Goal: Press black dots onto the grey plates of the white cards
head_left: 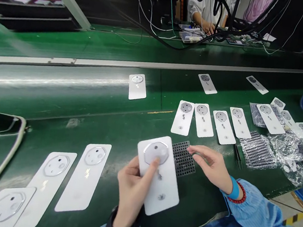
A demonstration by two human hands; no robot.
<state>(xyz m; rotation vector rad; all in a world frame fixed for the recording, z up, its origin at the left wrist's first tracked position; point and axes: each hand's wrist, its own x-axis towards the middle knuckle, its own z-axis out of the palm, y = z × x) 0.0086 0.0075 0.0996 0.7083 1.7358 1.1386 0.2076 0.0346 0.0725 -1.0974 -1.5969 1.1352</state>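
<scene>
**Held item:** a white rectangular card [160,186] with a clear octagonal dome [156,153] near its far end, tilted and held over the green conveyor belt [57,132].

**Left hand [130,194]:** grips the card's near left edge, with the thumb [155,163] pressed onto the dome. The other fingers are behind the card and hidden, so their state cannot be told.

**Right hand [211,166]:** holds nothing. Its fingers [195,150] lie loosely together and extended, with the tips just right of the card. Whether they touch anything cannot be told.

**Right of the card:** a black perforated sheet [183,162] lies just beside it, under the right fingertips. Farther right are fine tweezers [238,157] and clear bags of dark gridded sheets [258,151].

**Beyond the card:** a row of four white cards with black characters [203,128] lies on the belt.

**Left of the card:** three domed white cards [85,178] lie side by side.

**Far beyond the card:** a co-worker's hand [208,27] works at a tray across the belt.
</scene>
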